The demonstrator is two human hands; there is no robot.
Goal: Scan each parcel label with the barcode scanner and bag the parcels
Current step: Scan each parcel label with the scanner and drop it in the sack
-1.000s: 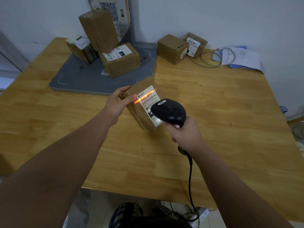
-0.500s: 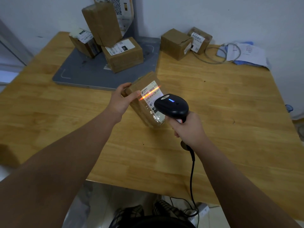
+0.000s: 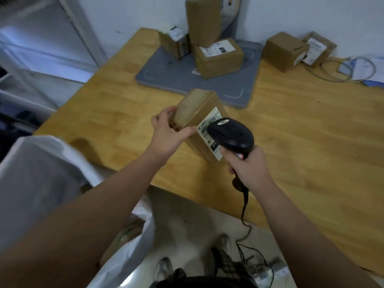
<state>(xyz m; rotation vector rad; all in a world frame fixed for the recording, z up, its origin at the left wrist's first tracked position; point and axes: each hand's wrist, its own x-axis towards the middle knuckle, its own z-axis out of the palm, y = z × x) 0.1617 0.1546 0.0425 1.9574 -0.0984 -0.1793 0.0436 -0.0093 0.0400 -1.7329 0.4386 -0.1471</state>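
— So, which step are we on with this parcel [image 3: 199, 113]?
— Scanning looks done. We hold it tilted over the desk [image 3: 311, 132], our left hand [image 3: 166, 132] with fingers curled round its near end. Our right hand [image 3: 249, 165] grips the barcode scanner [image 3: 230, 134], whose head covers part of the label [image 3: 208, 122].
— What changed?
— The red line on the label is gone, and the white bag [image 3: 52, 163] has come into view on our left. Next we carry the parcel over its mouth and release.

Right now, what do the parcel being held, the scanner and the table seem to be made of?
The parcel looks like brown cardboard; a glossy sheen suggests clear tape over it. The scanner looks like smooth black plastic with a faint shine. The table looks like wood, likely varnished; grain and joined strips show.
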